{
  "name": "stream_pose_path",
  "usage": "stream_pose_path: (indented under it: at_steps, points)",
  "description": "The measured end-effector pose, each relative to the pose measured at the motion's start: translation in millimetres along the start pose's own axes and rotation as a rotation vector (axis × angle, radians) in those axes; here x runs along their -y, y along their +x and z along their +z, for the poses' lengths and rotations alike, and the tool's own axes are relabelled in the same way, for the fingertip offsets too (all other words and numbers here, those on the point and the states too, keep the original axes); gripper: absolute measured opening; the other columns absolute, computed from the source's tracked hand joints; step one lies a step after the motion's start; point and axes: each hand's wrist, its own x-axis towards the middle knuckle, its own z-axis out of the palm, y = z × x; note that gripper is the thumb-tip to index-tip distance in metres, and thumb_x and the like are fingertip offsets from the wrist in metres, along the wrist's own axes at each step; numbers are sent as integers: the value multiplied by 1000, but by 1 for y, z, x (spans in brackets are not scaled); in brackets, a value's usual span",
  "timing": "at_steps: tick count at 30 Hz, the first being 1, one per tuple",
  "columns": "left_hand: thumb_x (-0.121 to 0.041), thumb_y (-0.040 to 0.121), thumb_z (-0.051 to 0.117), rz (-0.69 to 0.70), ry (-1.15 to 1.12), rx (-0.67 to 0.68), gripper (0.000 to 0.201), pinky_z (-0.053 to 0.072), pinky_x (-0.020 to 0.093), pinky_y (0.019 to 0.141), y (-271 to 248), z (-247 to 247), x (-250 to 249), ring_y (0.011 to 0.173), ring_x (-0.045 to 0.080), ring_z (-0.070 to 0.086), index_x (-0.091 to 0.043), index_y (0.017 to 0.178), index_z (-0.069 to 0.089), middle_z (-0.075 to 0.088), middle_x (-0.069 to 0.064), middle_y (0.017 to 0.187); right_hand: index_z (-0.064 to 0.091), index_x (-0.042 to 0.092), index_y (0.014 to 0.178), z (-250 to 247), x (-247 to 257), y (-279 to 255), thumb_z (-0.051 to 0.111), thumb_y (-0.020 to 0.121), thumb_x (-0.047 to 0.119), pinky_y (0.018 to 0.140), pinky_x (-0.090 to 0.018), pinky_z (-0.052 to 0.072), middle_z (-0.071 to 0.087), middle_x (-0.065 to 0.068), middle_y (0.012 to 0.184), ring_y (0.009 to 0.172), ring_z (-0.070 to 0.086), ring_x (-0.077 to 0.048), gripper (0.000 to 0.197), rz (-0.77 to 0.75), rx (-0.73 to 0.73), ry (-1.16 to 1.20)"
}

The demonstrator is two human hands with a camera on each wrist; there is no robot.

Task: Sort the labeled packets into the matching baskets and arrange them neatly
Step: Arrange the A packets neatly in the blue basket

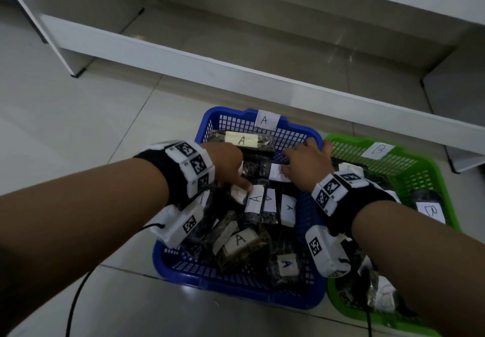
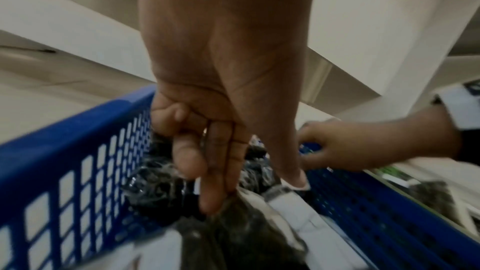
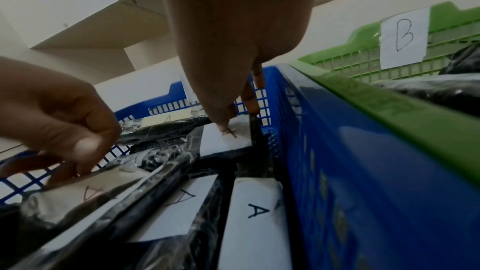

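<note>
Left hand: the left hand (image 1: 227, 164) is held low over the middle of the blue basket (image 1: 183, 275); its fingertips (image 2: 207, 202) are laid on a dark packet (image 1: 254, 200) marked A, with the outer fingers curled. Whether that packet is truly pinched cannot be told.
Right hand: the right hand (image 1: 307, 168) is placed at about 1 o'clock in the blue basket, a fingertip (image 3: 221, 125) pressed on the white label of another A packet (image 1: 279, 172); nothing is seen to be clasped.
Packets: dark film-wrapped packets are piled in the blue basket, some tilted and overlapping; more are lying in the green basket (image 1: 446, 179), which is touching it at 3 o'clock.
Risk, slipping: the film looks glossy, so a packet could be lost from a light fingertip hold.
Risk, disorder: the leaning row could be toppled if one packet is dragged out from under its neighbours.
Risk, labels: a paper label could be creased or peeled under a pressing finger.
Risk, missort: a hidden label could be misread.
Writing: a handwritten "A" is read on the blue basket's tag (image 1: 264, 120) and its packets; "B" on the green basket's tag (image 3: 403, 36) and one packet (image 1: 430, 212). No brand is legible.
</note>
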Motion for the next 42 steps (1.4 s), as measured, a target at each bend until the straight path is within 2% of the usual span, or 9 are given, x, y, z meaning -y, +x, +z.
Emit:
stream_pose_path:
  at_steps: [6, 9, 14, 18, 21, 27, 34, 39, 42]
  points:
    - [-29, 81, 72, -114, -88, 60, 43, 42, 26, 73, 7, 6, -17, 90, 19, 58, 1, 109, 62, 63, 9, 97, 60, 25, 112, -9, 0, 0, 46, 91, 33, 102, -47, 18, 63, 1, 112, 119, 39, -25, 26, 5, -97, 175]
    - [-21, 83, 71, -114, -193, 87, 32, 48, 24, 66, 2, -6, -13, 71, 16, 59, 6, 101, 66, 61, 2, 71, 64, 24, 106, -19, -1, 2, 48, 92, 31, 95, -40, 28, 67, 3, 96, 110, 49, -24, 23, 72, -194, 356]
    - [-17, 88, 61, -12, -610, -120, 15, 52, 25, 53, -5, -38, -12, 77, 16, 63, -19, 97, 50, 61, 5, 96, 69, 24, 97, -53, -1, 9, 52, 90, 47, 78, -31, 48, 69, 3, 95, 83, 62, -16, 30, -42, -29, 941]
    - [-18, 89, 59, 31, -640, -407, 22, 46, 21, 64, 2, -43, -20, 90, 18, 58, -13, 110, 53, 60, 4, 107, 67, 22, 104, -61, -5, 12, 69, 84, 24, 73, -38, 53, 66, -8, 91, 81, 61, -23, 21, -57, 159, 1058]
    - [-22, 90, 59, 10, -673, -481, 33, 45, 25, 77, 7, -32, -18, 96, 18, 57, -12, 121, 50, 61, 5, 115, 68, 14, 102, -53, -15, 15, 73, 80, 14, 74, -31, 49, 61, -3, 92, 87, 58, -20, 23, 32, 50, 868]
    - [-33, 75, 75, -26, -62, -286, 78, 35, 45, 107, 8, -4, 16, 131, 28, 34, -20, 141, 36, 36, 8, 141, 63, 6, 106, -28, -22, 18, 59, 86, 10, 76, -28, 40, 51, -18, 113, 96, 55, -34, 21, 162, -174, 447]
    - [-7, 82, 62, 31, 61, -430, 56, 47, 43, 95, 6, 14, 26, 124, 26, 35, -20, 133, 43, 35, 8, 136, 68, 19, 94, -5, -14, 25, 53, 87, 14, 94, -41, 27, 64, -4, 93, 115, 39, -27, 17, 214, -118, 27]
    - [-6, 82, 62, 27, 74, -435, 58, 48, 42, 94, 10, 16, 26, 123, 26, 35, -21, 134, 43, 34, 7, 136, 49, 12, 119, 2, -16, 21, 53, 84, 6, 102, -43, 21, 56, -21, 119, 134, 27, -30, 35, 286, -142, 213]
    - [-6, 81, 62, 32, 68, -439, 58, 47, 43, 95, 11, 16, 27, 125, 26, 34, -22, 134, 44, 33, 7, 137, 48, 13, 110, 7, -21, 23, 52, 85, 7, 102, -46, 20, 51, -15, 129, 139, 20, -29, 26, 307, -82, 280]
